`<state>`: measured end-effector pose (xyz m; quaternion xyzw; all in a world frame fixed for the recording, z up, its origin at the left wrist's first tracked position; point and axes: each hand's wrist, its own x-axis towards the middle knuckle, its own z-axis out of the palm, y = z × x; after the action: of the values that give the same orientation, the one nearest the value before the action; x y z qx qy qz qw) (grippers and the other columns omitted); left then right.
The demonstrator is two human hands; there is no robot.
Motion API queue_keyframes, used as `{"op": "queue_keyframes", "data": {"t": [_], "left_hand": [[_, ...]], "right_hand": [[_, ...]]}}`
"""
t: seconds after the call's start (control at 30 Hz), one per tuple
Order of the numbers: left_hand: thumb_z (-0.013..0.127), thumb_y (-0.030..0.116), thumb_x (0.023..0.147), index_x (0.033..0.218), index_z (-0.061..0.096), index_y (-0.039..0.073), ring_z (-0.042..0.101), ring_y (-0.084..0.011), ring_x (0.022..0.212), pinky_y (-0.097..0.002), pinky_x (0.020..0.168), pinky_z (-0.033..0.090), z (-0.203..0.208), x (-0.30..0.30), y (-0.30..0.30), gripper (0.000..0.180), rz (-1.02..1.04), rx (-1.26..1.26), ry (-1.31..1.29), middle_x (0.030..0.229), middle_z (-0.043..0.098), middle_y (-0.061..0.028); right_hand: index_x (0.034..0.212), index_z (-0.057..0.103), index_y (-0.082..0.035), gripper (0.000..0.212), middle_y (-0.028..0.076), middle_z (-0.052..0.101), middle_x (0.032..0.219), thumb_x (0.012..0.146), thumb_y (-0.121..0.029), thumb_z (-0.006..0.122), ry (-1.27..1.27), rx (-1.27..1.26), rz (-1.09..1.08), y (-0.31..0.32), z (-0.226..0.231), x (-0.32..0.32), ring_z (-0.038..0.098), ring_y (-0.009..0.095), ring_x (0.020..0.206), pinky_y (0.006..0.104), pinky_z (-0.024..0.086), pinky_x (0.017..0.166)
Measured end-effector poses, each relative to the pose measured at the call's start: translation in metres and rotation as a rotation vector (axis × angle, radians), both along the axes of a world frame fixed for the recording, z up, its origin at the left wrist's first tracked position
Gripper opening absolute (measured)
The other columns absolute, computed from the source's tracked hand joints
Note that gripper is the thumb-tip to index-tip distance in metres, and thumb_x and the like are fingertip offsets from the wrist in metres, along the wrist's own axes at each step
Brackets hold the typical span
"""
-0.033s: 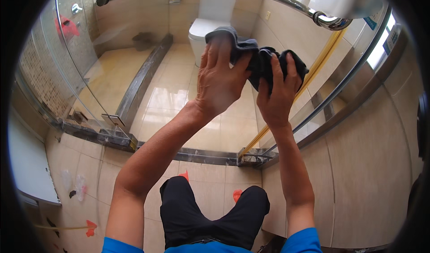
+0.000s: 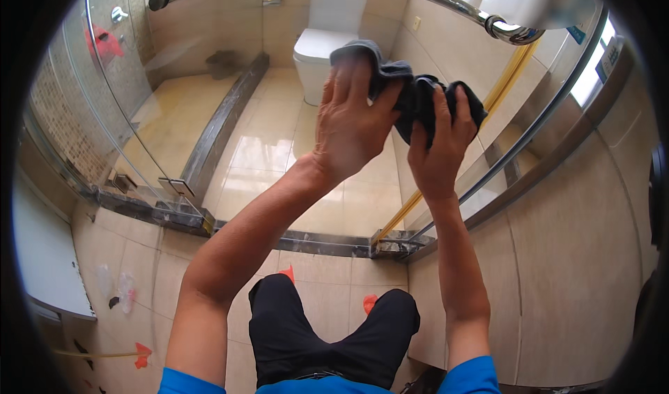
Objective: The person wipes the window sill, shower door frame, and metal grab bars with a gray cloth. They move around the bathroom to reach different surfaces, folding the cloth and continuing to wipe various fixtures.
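My left hand [image 2: 353, 130] lies with its fingers pressed on a dark grey cloth [image 2: 366, 51], thumb spread toward the right. Close beside it, my right hand [image 2: 439, 162] has its fingers bent round a bunched, blacker part of cloth [image 2: 410, 123]. The two parts meet between my hands, and I cannot tell whether they are one cloth or two. Both hands are raised in front of me, apparently against a clear glass pane, though its surface hardly shows there. Palms and the cloth beneath them are hidden.
A chrome rail [image 2: 446, 2] crosses above my hands. Behind stands a white toilet [image 2: 331, 45]. A dark stone kerb [image 2: 226, 125] and a glass panel [image 2: 118, 101] are to the left. Below runs a dark sill [image 2: 320, 245]; orange-red scraps [image 2: 142, 355] lie on the tiled floor.
Both hands have shifted a little to the right together with the cloth. Legs and surroundings look the same.
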<state>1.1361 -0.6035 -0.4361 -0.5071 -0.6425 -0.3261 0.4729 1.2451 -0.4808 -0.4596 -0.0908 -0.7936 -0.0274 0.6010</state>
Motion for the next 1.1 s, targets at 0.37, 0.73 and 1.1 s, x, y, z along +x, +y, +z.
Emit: {"op": "queue_keyframes", "data": {"t": [0.37,0.73,1.1], "left_hand": [[0.07,0.018,0.084,0.132,0.053,0.006,0.046,-0.0464,0.122,-0.0462,0.1,0.04,-0.002,-0.064,-0.053,0.052,0.089,0.235,-0.037,0.133,0.043,-0.0288],[0.071,0.014,0.083,0.133,0.052,0.003,0.04,-0.0462,0.127,-0.0468,0.105,0.035,-0.058,-0.064,-0.092,0.055,0.204,0.163,-0.175,0.135,0.04,-0.0295],[0.072,0.019,0.073,0.105,0.071,0.019,0.041,-0.0424,0.125,-0.0534,0.108,0.028,-0.045,0.017,0.017,0.032,-0.003,0.093,-0.018,0.131,0.043,-0.0237]], "right_hand": [[0.137,0.049,-0.008,0.066,0.028,0.042,0.135,0.074,0.0,0.062,-0.026,-0.054,0.324,-0.066,-0.002,-0.046,0.044,0.042,0.119,0.0496,0.035,0.101],[0.124,0.058,-0.003,0.047,0.024,0.045,0.135,0.077,-0.001,0.059,-0.086,-0.088,0.392,-0.087,-0.03,-0.06,0.045,0.04,0.121,0.0484,0.034,0.105],[0.114,0.059,0.001,0.035,0.022,0.051,0.113,0.08,-0.004,0.064,0.197,-0.267,0.046,0.01,-0.035,0.021,0.054,0.037,0.103,0.0416,0.045,0.091]]}}
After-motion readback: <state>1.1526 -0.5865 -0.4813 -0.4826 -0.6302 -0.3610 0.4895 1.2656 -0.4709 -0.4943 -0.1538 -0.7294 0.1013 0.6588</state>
